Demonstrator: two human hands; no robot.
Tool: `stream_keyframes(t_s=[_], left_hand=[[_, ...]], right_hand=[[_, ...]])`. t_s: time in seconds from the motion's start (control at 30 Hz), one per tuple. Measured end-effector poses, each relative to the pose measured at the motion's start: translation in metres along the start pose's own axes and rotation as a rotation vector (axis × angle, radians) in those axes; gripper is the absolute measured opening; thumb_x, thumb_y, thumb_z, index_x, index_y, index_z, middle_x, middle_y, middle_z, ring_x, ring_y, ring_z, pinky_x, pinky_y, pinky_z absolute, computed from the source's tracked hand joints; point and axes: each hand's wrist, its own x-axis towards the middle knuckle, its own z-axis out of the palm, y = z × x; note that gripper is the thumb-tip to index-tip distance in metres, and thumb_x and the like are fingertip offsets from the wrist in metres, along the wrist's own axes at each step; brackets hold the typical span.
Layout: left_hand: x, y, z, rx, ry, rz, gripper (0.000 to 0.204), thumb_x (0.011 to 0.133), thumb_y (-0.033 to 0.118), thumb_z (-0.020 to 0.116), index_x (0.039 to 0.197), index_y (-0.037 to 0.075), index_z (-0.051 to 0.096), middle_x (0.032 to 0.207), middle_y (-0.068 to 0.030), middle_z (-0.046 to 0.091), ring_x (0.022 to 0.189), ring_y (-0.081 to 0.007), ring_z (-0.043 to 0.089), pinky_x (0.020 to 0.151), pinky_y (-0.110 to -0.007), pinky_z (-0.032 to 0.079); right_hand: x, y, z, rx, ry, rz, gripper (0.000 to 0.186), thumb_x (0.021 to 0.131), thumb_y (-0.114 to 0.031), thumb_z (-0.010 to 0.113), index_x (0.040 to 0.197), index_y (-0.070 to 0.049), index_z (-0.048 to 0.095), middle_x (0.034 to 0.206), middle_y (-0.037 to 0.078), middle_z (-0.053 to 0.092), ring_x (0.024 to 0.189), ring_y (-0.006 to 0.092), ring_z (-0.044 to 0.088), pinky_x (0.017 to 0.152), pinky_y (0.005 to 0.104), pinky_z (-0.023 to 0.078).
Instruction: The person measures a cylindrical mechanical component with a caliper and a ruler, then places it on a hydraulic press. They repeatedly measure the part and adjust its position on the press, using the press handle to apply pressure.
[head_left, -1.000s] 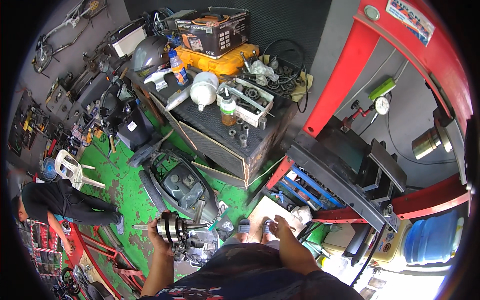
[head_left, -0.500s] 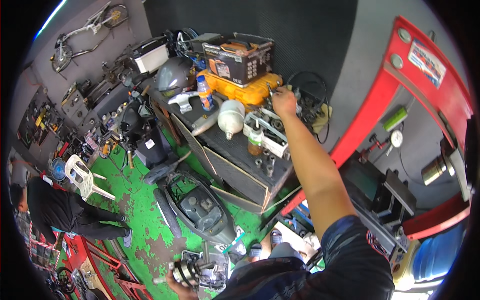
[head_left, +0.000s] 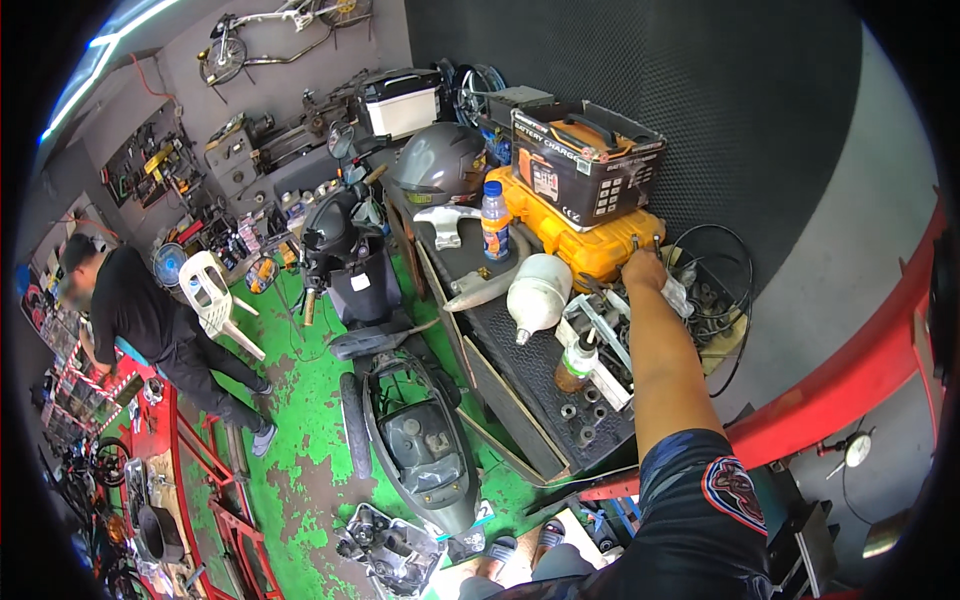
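Note:
My right hand (head_left: 643, 270) reaches over the workbench (head_left: 497, 345), beside the yellow case (head_left: 570, 235). Its fingers are closed; small metal tips show just past them, but I cannot make out what they belong to. Around the hand lie loose metal parts (head_left: 712, 300) and a white tray (head_left: 608, 385) of tools. Nearer to me stand a small bottle of brown contents (head_left: 576, 362) and a white bulb-shaped container (head_left: 540, 295). Several small metal sockets or bushings (head_left: 588, 412) rest by the bench's front corner. My left hand is out of sight.
A battery charger box (head_left: 590, 165) sits on the yellow case, near a drink bottle (head_left: 495, 225) and grey helmet (head_left: 440, 165). A partly stripped scooter (head_left: 420, 440) and a tray of engine parts (head_left: 390, 550) are on the green floor. Another person (head_left: 150, 310) stands left; a red frame (head_left: 840, 400) is right.
The view has swung right and down-shifted the bench. My left hand, holding a cylindrical metal part before, has left the picture. My right hand stays by the yellow case.

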Motion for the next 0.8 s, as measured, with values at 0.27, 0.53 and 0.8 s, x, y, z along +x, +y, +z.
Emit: stream_keyframes(t_s=[0.27, 0.53, 0.8], left_hand=[[-0.004, -0.015, 0.007, 0.005, 0.055, 0.023, 0.047, 0.103, 0.040, 0.054, 0.063, 0.017, 0.040, 0.054, 0.0011, 0.034, 0.047, -0.0158, 0.031, 0.053, -0.031, 0.032], [0.002, -0.014, 0.006, 0.007, 0.016, 0.007, 0.049, 0.102, 0.042, 0.055, 0.063, 0.017, 0.041, 0.054, 0.0011, 0.034, 0.047, -0.0162, 0.032, 0.053, -0.031, 0.032], [0.022, 0.005, -0.005, 0.008, -0.141, -0.035, 0.050, 0.102, 0.045, 0.056, 0.063, 0.017, 0.041, 0.054, 0.0012, 0.033, 0.047, -0.0166, 0.032, 0.052, -0.031, 0.032]], right_hand=[[0.027, 0.023, -0.040, 0.109, 0.069, 0.147, 0.039, 0.096, -0.033, 0.064, 0.121, -0.004, 0.072, 0.127, 0.020, 0.071, 0.118, 0.0358, 0.069, 0.100, 0.0444, 0.056], [0.050, 0.028, -0.073, 0.475, 0.248, 0.392, 0.059, 0.088, -0.047, 0.069, 0.117, 0.004, 0.071, 0.124, 0.026, 0.070, 0.116, 0.0392, 0.069, 0.102, 0.0464, 0.054], [0.026, -0.010, -0.128, 1.502, 0.403, 0.603, 0.044, 0.090, -0.030, 0.070, 0.088, 0.014, 0.071, 0.087, 0.025, 0.076, 0.075, 0.0341, 0.077, 0.078, 0.0413, 0.063]])
